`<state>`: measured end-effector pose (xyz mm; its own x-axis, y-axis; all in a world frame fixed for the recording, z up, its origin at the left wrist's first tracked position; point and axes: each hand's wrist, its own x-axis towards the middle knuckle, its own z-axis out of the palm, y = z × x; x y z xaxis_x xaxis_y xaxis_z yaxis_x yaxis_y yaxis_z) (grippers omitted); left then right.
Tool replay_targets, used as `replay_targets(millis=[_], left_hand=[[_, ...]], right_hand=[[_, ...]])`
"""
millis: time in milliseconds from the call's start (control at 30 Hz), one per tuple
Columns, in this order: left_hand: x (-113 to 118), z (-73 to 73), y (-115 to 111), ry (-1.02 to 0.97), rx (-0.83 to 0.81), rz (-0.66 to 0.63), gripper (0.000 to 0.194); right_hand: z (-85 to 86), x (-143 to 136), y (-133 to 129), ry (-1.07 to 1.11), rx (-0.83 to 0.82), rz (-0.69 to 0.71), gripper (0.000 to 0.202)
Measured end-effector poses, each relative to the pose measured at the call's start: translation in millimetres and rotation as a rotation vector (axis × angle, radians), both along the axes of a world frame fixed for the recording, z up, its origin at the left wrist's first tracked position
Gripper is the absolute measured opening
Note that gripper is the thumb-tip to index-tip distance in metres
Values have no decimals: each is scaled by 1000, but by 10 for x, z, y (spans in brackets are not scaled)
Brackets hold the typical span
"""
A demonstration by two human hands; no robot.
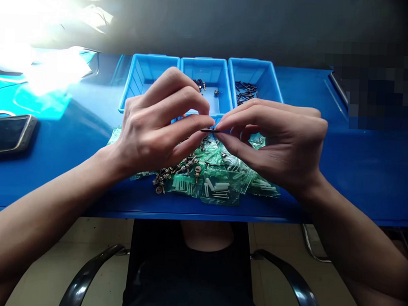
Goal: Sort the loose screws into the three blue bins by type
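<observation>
Pinching a thin dark screw (209,131) together, left fingers (201,122) and right fingers (225,121) nearly meet.

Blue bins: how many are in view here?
3, side by side: the left bin, partly behind the left hand; the middle bin; and the right bin, which holds dark screws. Another could be hidden.

Dark screw (209,130) between fingers (231,144); blue bins (203,63) beyond

The person wears plain black clothing (193,280), loose and without visible marking, and its far edge makes one rounded curve. The left hand (154,126) and the right hand (281,138) are bare, the forearms (64,206) also.
</observation>
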<state>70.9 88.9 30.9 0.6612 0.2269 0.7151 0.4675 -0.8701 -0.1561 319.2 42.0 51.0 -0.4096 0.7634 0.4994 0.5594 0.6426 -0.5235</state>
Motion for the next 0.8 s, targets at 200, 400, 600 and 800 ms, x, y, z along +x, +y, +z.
replay_targets(millis=[200,400,600,800], left_hand=[[39,-21,-21,-88,-17,-78,8],[5,-8,20,-86,60,-70,10],[-69,35,58,-137,88,-9,13],[-104,40,84,-125,123,-12,17]], right_hand=[[100,-46,-55,-85,-11,-45,33],[121,-88,56,14,-85,-11,12],[142,-161,220,149,-100,88,5],[110,-158,189,125,-62,49,7]])
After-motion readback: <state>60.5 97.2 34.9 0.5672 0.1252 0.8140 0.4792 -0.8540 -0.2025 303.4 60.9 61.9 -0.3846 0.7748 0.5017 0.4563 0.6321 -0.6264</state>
